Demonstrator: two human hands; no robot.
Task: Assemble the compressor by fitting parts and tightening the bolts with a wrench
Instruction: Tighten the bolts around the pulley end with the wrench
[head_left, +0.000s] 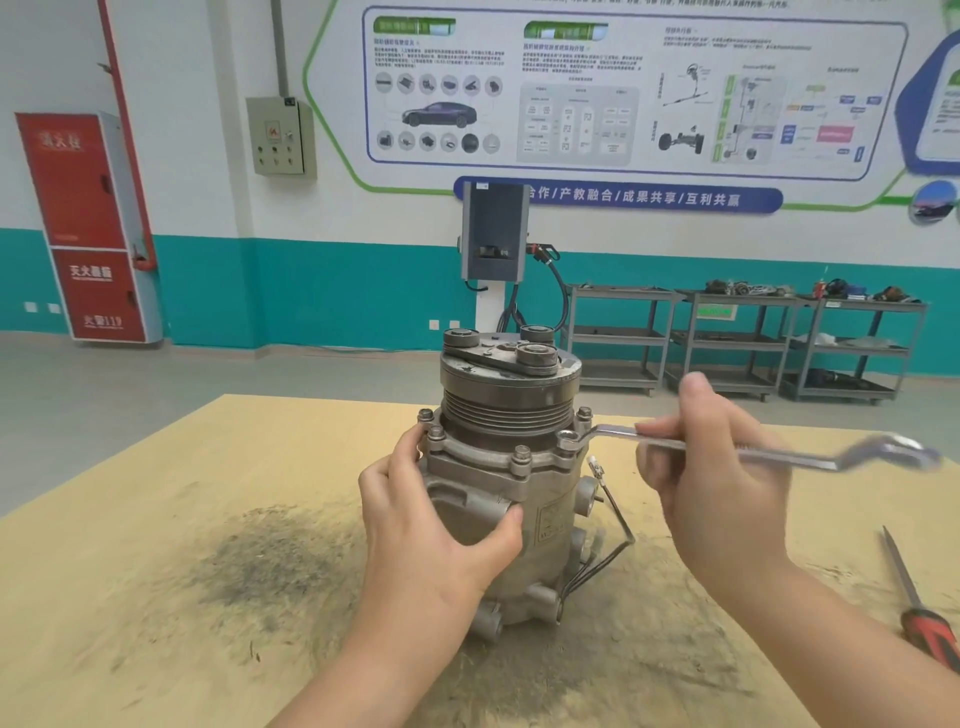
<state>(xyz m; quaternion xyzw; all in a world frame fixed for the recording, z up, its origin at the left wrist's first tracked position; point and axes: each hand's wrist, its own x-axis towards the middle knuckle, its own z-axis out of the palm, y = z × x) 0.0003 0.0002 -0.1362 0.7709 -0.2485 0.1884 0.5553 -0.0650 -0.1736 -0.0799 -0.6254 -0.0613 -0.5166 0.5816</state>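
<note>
Nearest the camera, two bare forearms are reaching in over a pale wooden table (156, 649) that is carrying a dark, sooty smear left of centre. At the near right edge a screwdriver (917, 605) with a red and black handle is lying on the table, well apart from the hands.

The left hand (431, 525) is wrapping around the left side of the compressor (519, 499), thumb pressing on the front of the casing and fingers curling behind the flange. The compressor is standing upright in the middle of the table, pulley end up, with black wires trailing down its right side.

The right hand (717, 467) is gripping the shaft of a wrench (769, 454), fingers curling over it. The wrench is lying roughly level, its ring end sitting on a bolt (566, 439) at the right of the flange and its other end pointing right.

Farther off, grey metal carts (743, 338) are standing along a teal and white wall, a grey unit on a post (493, 234) is standing behind the compressor, and a red cabinet (88, 228) is standing at far left.
</note>
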